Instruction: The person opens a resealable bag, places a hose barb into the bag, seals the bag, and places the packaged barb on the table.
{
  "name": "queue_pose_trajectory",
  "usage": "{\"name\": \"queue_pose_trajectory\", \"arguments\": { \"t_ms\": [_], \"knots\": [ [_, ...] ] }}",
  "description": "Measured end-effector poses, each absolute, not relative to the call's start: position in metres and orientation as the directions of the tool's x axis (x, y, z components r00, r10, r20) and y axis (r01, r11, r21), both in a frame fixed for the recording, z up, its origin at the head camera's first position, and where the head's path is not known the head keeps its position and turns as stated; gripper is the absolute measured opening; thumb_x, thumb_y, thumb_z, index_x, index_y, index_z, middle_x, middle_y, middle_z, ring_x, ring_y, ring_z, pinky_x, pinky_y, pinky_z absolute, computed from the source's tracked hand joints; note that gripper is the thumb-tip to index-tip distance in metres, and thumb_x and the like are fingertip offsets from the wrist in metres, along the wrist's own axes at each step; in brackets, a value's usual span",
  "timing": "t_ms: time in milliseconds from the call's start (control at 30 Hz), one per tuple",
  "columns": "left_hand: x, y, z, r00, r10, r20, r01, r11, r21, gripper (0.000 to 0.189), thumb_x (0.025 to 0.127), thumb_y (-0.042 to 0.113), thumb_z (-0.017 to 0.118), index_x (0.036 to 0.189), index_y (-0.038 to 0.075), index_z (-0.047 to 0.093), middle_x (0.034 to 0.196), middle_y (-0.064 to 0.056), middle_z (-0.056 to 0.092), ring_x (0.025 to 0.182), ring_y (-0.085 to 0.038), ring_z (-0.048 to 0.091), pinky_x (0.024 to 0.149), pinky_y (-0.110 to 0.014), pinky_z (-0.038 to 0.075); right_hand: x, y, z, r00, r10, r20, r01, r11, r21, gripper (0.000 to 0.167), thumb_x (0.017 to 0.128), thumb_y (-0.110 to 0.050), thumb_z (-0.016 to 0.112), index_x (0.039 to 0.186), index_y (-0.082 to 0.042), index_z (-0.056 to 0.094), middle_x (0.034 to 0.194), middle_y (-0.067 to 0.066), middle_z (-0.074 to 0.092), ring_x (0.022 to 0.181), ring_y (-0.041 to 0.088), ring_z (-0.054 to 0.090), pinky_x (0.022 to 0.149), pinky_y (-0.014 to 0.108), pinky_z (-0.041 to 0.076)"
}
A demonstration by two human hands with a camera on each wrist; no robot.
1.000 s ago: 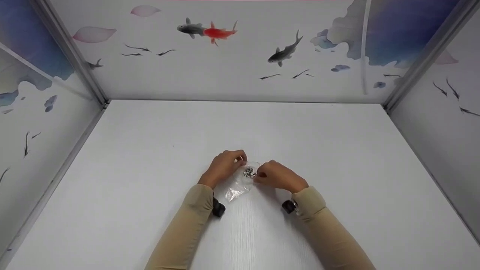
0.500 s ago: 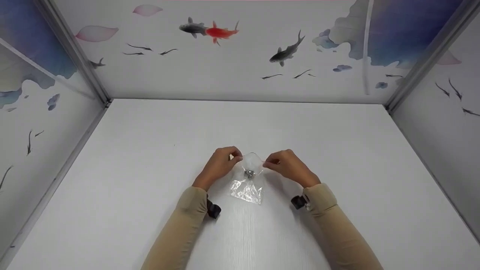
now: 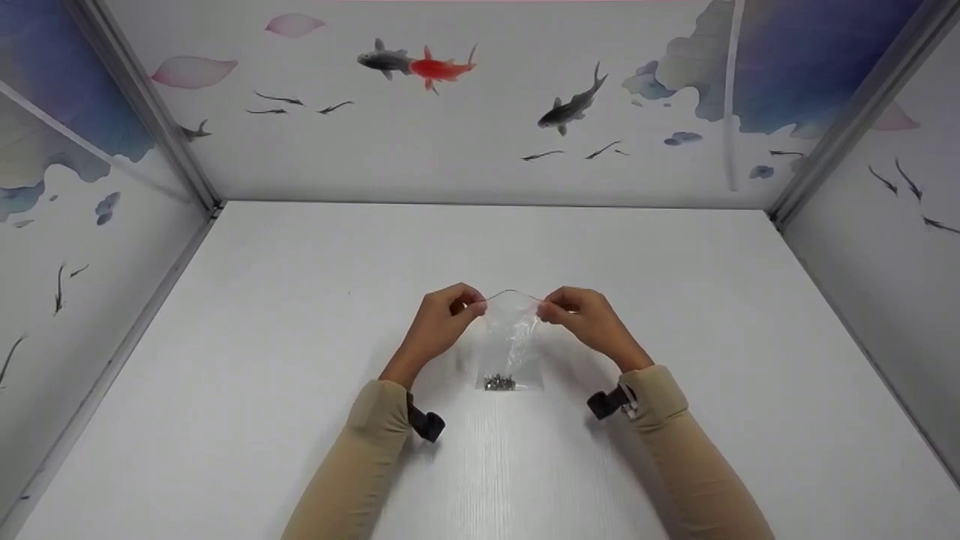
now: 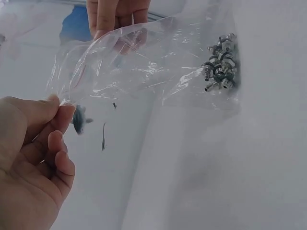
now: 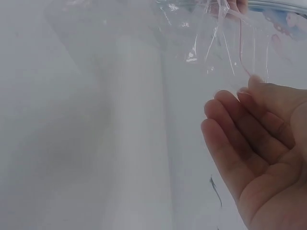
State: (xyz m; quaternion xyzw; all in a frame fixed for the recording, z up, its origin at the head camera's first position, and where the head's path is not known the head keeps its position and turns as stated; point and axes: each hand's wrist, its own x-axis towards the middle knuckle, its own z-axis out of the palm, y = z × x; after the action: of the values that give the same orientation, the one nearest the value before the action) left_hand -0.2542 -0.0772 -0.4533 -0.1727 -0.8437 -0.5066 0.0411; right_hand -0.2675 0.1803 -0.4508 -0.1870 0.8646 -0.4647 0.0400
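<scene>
A clear plastic zip bag (image 3: 510, 341) hangs upright between both hands, with a thin red line along its top edge. Small shiny metal parts (image 3: 499, 382), perhaps screws or fittings, lie heaped in its bottom corner; the left wrist view shows these metal parts (image 4: 221, 64) closer. My left hand (image 3: 442, 322) pinches the left top corner between thumb and forefinger. On the other side my right hand (image 3: 592, 319) pinches the right top corner, its other fingers loosely bent in the right wrist view. The bag's top edge bows upward between the two hands.
A white table (image 3: 300, 360) lies under the hands. Around it stand panels printed with fish and petals, such as the back panel (image 3: 480, 150). A black wrist camera (image 3: 427, 426) sits below each sleeve cuff.
Both hands have moved apart and away from the body, spreading the bag's top edge. The bag now hangs upright, and the metal parts have dropped from near its top to its bottom.
</scene>
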Motion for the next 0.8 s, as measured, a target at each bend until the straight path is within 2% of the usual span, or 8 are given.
{"name": "queue_pose_trajectory", "arguments": {
  "t_ms": [200, 400, 567, 800],
  "knots": [
    [-0.250, -0.077, -0.445, -0.935, 0.244, 0.258, 0.337, 0.385, 0.859, 0.014, 0.094, 0.021, 0.063, 0.099, 0.010, 0.067, 0.088, -0.005, 0.067, 0.073, -0.014, 0.053, 0.064, -0.023, 0.039, -0.266, 0.181, -0.445, -0.917, -0.376, 0.136, -0.278, 0.357, -0.892, 0.029, 0.095, -0.027, 0.060, 0.102, 0.000, 0.064, 0.093, 0.014, 0.070, 0.086, 0.019, 0.068, 0.081, 0.027, 0.054],
    [-0.247, -0.078, -0.438, -0.925, 0.245, 0.289, 0.361, 0.336, 0.870, 0.013, 0.096, 0.019, 0.060, 0.100, 0.008, 0.064, 0.090, -0.005, 0.066, 0.083, -0.014, 0.061, 0.074, -0.026, 0.048, -0.263, 0.183, -0.438, -0.908, -0.375, 0.187, -0.312, 0.306, -0.899, 0.024, 0.095, -0.024, 0.060, 0.101, -0.001, 0.063, 0.086, 0.012, 0.069, 0.077, 0.014, 0.068, 0.076, 0.027, 0.055],
    [-0.247, -0.077, -0.437, -0.924, 0.253, 0.285, 0.353, 0.281, 0.893, 0.013, 0.095, 0.019, 0.060, 0.100, 0.007, 0.064, 0.089, -0.007, 0.065, 0.080, -0.014, 0.063, 0.075, -0.026, 0.052, -0.261, 0.183, -0.436, -0.905, -0.378, 0.193, -0.317, 0.299, -0.900, 0.023, 0.095, -0.023, 0.061, 0.101, -0.001, 0.064, 0.084, 0.012, 0.069, 0.075, 0.013, 0.069, 0.074, 0.028, 0.056],
    [-0.247, -0.073, -0.440, -0.926, 0.228, 0.302, 0.361, 0.294, 0.885, 0.013, 0.095, 0.019, 0.061, 0.100, 0.007, 0.065, 0.088, -0.007, 0.066, 0.078, -0.014, 0.064, 0.072, -0.026, 0.052, -0.261, 0.180, -0.436, -0.919, -0.336, 0.207, -0.330, 0.365, -0.871, 0.021, 0.095, -0.018, 0.060, 0.103, 0.001, 0.064, 0.086, 0.015, 0.068, 0.077, 0.013, 0.066, 0.075, 0.022, 0.054]
  ]
}}
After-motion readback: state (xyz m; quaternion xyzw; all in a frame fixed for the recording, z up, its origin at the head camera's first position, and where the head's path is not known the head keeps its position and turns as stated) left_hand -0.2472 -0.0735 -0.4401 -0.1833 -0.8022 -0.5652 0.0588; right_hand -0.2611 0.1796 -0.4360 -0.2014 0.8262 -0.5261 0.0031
